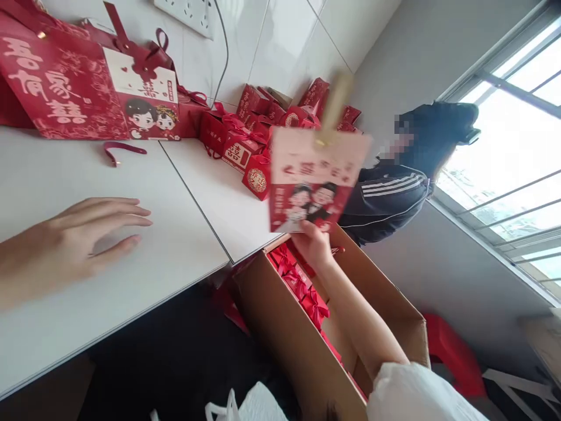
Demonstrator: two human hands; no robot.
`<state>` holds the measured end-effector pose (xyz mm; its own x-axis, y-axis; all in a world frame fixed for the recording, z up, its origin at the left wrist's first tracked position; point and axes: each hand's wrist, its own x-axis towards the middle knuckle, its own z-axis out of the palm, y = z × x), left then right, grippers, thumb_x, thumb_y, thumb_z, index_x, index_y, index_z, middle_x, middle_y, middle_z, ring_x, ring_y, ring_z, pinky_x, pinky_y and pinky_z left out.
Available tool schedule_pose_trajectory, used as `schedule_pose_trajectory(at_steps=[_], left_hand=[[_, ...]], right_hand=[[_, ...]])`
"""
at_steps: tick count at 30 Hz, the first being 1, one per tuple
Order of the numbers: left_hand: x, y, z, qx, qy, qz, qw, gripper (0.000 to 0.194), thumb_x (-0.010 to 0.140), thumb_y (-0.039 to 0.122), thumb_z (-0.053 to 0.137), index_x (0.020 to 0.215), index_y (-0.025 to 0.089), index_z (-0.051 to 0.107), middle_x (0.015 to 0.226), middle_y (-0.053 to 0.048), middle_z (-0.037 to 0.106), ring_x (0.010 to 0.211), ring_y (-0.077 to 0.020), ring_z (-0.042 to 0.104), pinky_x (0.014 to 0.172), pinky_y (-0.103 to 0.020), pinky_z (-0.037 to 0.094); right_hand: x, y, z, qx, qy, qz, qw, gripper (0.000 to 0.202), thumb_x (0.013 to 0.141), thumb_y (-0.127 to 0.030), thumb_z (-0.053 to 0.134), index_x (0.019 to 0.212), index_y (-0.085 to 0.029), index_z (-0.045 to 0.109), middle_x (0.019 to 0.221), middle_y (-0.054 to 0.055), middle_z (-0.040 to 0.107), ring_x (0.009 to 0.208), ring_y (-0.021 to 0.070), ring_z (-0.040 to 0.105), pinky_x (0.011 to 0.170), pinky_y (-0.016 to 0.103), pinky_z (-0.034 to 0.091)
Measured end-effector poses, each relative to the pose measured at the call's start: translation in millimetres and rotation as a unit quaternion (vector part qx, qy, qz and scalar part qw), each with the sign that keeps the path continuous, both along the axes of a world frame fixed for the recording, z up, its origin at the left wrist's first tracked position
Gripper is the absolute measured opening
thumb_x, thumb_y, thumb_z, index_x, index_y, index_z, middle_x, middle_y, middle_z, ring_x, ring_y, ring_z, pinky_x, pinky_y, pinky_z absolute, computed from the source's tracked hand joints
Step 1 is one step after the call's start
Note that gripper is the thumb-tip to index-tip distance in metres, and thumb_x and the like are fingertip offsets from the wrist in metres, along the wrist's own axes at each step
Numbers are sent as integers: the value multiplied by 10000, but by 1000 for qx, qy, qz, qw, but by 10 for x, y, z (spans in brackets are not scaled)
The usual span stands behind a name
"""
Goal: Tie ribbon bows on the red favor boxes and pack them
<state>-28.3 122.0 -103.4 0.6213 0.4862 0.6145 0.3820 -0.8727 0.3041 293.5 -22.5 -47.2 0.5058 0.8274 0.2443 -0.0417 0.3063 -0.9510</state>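
Note:
My right hand [313, 242] grips the lower edge of a pink and red wedding gift box [318, 178] with a cartoon couple on its front and a beige strap on top. It is held up above an open cardboard carton [272, 304], slightly blurred. Inside the carton lies a row of small red boxes with ribbon bows [302, 286]. My left hand [94, 234] is at the white table [144, 275], fingers stretched and holding nothing; whether it touches the top I cannot tell. A dark red strap [125, 149] lies just beyond it.
Large red gift boxes [65, 88] stand against the tiled wall at the left. A heap of small red candy boxes [258, 134] fills the table's far corner. A person in a dark jacket [390, 193] is beyond the carton. A red stool [456, 351] stands at right, below the window.

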Motion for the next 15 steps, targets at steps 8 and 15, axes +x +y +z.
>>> schedule_pose_trajectory(at_steps=[8,15], left_hand=[[67,-50,-62,21,4,-23,1000,301,844,405,424,900,202,640,1054,-13,608,1110,-179,523,1043,-282,323],[99,-74,-47,6,-15,-1,1000,327,842,405,414,897,181,646,1027,-20,613,1080,-176,534,1056,-281,318]], right_hand=[[1322,-1353,-652,-59,-74,-507,857,306,744,-285,445,1047,-330,421,1321,-38,451,1122,144,551,761,298,565],[1593,-2071,-1458,-303,-38,-572,761,252,899,-294,461,1131,-198,479,1197,80,514,1013,194,576,725,346,560]])
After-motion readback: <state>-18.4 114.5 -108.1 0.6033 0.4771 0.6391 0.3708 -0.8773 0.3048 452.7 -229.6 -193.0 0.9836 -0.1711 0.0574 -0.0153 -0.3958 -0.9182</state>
